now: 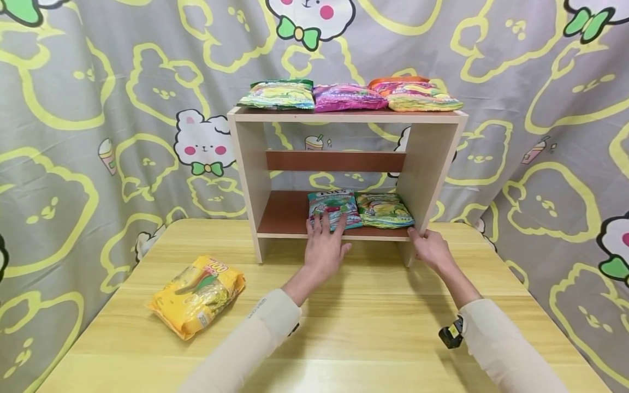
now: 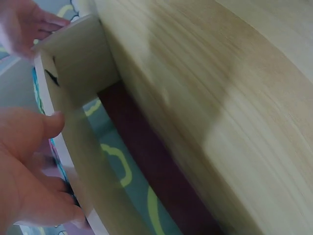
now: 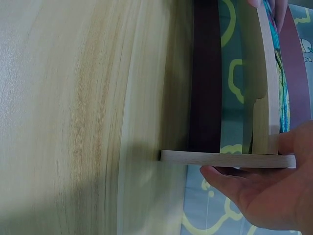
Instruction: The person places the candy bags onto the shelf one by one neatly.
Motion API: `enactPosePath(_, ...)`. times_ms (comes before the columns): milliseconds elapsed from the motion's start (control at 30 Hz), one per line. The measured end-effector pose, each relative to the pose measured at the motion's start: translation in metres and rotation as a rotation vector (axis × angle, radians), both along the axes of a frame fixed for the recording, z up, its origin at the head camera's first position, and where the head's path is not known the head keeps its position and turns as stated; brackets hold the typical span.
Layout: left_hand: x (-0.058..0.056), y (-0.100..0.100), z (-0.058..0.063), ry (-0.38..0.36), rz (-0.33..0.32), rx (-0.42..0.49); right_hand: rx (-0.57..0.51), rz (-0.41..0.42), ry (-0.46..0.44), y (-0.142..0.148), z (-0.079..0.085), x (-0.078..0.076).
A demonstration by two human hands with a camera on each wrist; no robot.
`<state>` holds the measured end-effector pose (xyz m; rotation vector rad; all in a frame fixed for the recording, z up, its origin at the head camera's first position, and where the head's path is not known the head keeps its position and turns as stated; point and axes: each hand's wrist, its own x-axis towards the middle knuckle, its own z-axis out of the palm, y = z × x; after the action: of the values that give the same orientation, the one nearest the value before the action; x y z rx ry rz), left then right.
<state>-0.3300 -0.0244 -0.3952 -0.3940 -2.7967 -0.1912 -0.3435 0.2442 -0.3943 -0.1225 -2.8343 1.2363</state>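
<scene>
A small two-tier wooden shelf point(image 1: 346, 117) stands on the table. On its lower board lie a teal candy bag point(image 1: 334, 203) and, to its right, a green-and-yellow bag point(image 1: 383, 210). My left hand point(image 1: 324, 248) rests its fairly straight fingers on the front of the teal bag, over the board's front edge. At the lower right, my right hand point(image 1: 431, 248) grips the shelf's side panel point(image 3: 227, 159), its thumb on the outer face and fingers round by the board. Those fingers are partly hidden in the right wrist view.
On the shelf's top lie a green-yellow bag point(image 1: 279, 94), a magenta bag point(image 1: 349, 97) and orange-pink bags point(image 1: 415, 95). A larger yellow bag point(image 1: 199, 295) lies on the table point(image 1: 363, 338) at left. A patterned grey curtain point(image 1: 147, 125) hangs behind.
</scene>
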Motion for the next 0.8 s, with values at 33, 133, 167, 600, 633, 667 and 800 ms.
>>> enactPosePath(33,-0.0004,0.0003,0.0004,0.002,-0.005,0.016,0.001,-0.001,-0.002,-0.0003,0.0000,0.0003)
enactPosePath(133,-0.0017,0.0008,0.0012,0.005,-0.015,0.041,0.001,0.004,-0.003,0.0002,0.0006,0.0011)
enactPosePath(167,-0.0022,0.0010,0.0014,0.004,-0.017,0.044,0.001,0.005,-0.003,0.0005,0.0009,0.0011)
enactPosePath(600,-0.0001,0.0063,0.0071,-0.027,0.016,0.000,0.005,0.000,0.001,-0.0010,0.0006,0.0013)
enactPosePath(633,0.0003,0.0069,0.0077,-0.030,0.018,-0.006,0.004,0.000,0.001,-0.0006,0.0007,0.0013)
enactPosePath(667,0.0004,0.0071,0.0080,-0.029,0.020,-0.013,0.004,-0.001,-0.002,-0.0006,0.0008,0.0013)
enactPosePath(800,0.0005,0.0073,0.0088,-0.025,0.023,-0.036,-0.002,-0.002,-0.003,0.0000,0.0007,0.0008)
